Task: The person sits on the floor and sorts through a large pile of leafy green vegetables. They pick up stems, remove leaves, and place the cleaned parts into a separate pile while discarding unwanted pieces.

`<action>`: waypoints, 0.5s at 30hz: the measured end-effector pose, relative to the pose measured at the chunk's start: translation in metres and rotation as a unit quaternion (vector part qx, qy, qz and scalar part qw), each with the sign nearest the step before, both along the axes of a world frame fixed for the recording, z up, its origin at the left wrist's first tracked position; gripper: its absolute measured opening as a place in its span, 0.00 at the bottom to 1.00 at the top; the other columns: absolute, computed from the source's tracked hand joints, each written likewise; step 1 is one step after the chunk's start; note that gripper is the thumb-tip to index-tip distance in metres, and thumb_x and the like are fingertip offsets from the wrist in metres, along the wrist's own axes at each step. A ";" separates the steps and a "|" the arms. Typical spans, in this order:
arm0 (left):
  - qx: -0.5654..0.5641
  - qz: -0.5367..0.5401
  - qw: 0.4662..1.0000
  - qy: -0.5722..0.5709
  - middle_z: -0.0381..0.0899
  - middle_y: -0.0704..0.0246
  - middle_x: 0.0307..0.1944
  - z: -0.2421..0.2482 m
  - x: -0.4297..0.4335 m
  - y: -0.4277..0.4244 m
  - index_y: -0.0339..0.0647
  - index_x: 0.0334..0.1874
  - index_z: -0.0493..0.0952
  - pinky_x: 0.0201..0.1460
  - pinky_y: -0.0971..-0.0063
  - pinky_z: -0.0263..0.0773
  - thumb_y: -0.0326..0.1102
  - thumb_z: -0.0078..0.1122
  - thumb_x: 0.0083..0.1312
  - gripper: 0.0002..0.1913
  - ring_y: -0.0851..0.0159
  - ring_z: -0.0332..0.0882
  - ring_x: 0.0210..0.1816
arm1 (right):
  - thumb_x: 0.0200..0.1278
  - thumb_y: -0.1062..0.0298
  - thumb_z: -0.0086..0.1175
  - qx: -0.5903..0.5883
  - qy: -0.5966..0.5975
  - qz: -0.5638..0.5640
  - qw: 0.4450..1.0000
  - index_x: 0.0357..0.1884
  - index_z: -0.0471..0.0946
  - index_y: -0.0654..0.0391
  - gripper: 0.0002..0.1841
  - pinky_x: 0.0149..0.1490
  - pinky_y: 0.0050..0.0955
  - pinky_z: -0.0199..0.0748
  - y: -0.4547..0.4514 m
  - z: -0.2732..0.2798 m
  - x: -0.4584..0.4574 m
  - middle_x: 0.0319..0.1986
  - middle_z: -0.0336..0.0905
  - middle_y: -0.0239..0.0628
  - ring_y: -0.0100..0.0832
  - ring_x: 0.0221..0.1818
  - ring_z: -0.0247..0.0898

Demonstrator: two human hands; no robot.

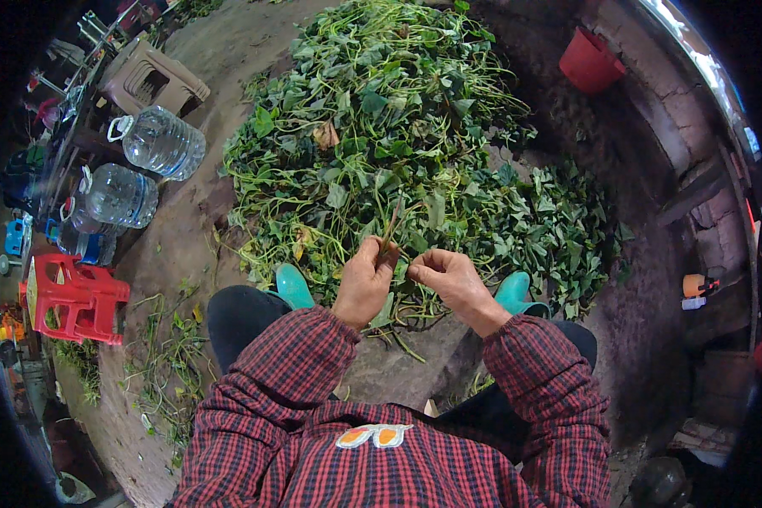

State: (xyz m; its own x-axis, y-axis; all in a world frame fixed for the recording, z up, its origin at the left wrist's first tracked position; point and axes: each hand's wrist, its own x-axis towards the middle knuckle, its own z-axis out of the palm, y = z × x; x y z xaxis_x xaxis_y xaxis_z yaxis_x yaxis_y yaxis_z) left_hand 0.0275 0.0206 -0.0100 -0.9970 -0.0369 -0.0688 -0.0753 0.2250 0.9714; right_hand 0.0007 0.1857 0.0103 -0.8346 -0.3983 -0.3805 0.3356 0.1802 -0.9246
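Note:
A large heap of leafy green vines [368, 114] lies on the ground before me, with a few yellowed and brown leaves in it. My left hand [363, 284] is closed around a few thin stems [392, 222], which stick up past its thumb and forefinger. Close on its right, my right hand [452, 283] has thumb and fingertips pinched together. Whether a bit of stem sits in that pinch is too small to tell. Both hands are over the near edge of the heap, between my green boots [293, 286].
Several clear plastic jugs [164, 143] stand at left, between a beige stool [149, 76] and a red plastic stool [79, 298]. Loose vine stems [171, 355] litter the floor at left. A red bucket [590, 61] sits at upper right, beside a brick wall [667, 127].

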 end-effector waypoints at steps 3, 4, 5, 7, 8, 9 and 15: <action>-0.003 0.002 1.000 0.007 0.72 0.73 0.30 0.002 0.001 0.003 0.37 0.40 0.68 0.36 0.83 0.66 0.28 0.45 0.68 0.03 0.78 0.68 0.32 | 0.56 0.66 0.58 0.009 0.031 0.003 0.999 0.33 0.77 0.64 0.10 0.36 0.20 0.68 0.001 -0.008 0.000 0.26 0.77 0.29 0.17 0.30 0.69; 0.010 -0.002 1.000 -0.004 0.71 0.74 0.29 0.002 0.001 0.003 0.37 0.40 0.68 0.33 0.83 0.65 0.28 0.45 0.68 0.03 0.78 0.67 0.30 | 0.56 0.66 0.58 0.021 0.041 0.004 0.999 0.32 0.77 0.64 0.10 0.36 0.21 0.69 0.001 -0.009 0.000 0.26 0.78 0.31 0.18 0.30 0.69; 0.023 -0.007 1.000 -0.014 0.71 0.74 0.29 0.002 0.001 0.004 0.37 0.40 0.68 0.31 0.84 0.65 0.28 0.45 0.68 0.03 0.79 0.66 0.28 | 0.56 0.66 0.58 0.032 0.051 0.006 0.998 0.32 0.77 0.64 0.10 0.36 0.21 0.69 0.001 -0.010 0.000 0.26 0.78 0.32 0.19 0.30 0.70; 0.049 -0.015 0.998 -0.025 0.70 0.75 0.27 0.000 0.002 0.004 0.38 0.40 0.67 0.27 0.85 0.62 0.29 0.44 0.69 0.03 0.80 0.64 0.25 | 0.56 0.66 0.58 0.051 0.077 0.008 0.996 0.32 0.77 0.65 0.10 0.36 0.22 0.70 0.002 -0.015 0.001 0.26 0.79 0.34 0.21 0.29 0.71; 0.062 -0.020 0.998 -0.026 0.69 0.76 0.26 0.000 0.002 0.006 0.38 0.41 0.67 0.25 0.85 0.60 0.29 0.44 0.69 0.04 0.80 0.62 0.23 | 0.56 0.66 0.58 0.057 0.094 0.007 0.994 0.32 0.77 0.65 0.10 0.36 0.23 0.70 0.002 -0.018 0.000 0.26 0.79 0.35 0.22 0.29 0.72; 0.075 -0.024 0.997 -0.027 0.68 0.76 0.25 0.000 0.002 0.006 0.38 0.41 0.67 0.23 0.85 0.58 0.30 0.44 0.69 0.04 0.81 0.61 0.22 | 0.56 0.66 0.57 0.063 0.109 0.008 0.992 0.32 0.77 0.65 0.11 0.35 0.24 0.70 0.002 -0.018 -0.001 0.26 0.79 0.36 0.23 0.28 0.72; 0.298 -0.030 0.930 -0.211 0.58 0.78 0.19 0.013 0.003 0.000 0.39 0.39 0.66 0.19 0.82 0.55 0.35 0.45 0.69 0.07 0.79 0.53 0.17 | 0.62 0.65 0.51 -0.057 -0.040 -0.175 0.982 0.38 0.75 0.59 0.09 0.36 0.23 0.67 0.014 -0.019 -0.006 0.30 0.73 0.28 0.21 0.32 0.67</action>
State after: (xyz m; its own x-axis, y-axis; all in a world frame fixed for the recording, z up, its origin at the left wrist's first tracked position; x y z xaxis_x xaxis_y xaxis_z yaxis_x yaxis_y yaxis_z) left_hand 0.0302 0.0208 0.0029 -0.8756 0.1878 -0.4450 -0.4830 -0.3282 0.8118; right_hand -0.0056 0.1993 -0.0085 -0.8975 -0.1358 -0.4195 0.4304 -0.0633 -0.9004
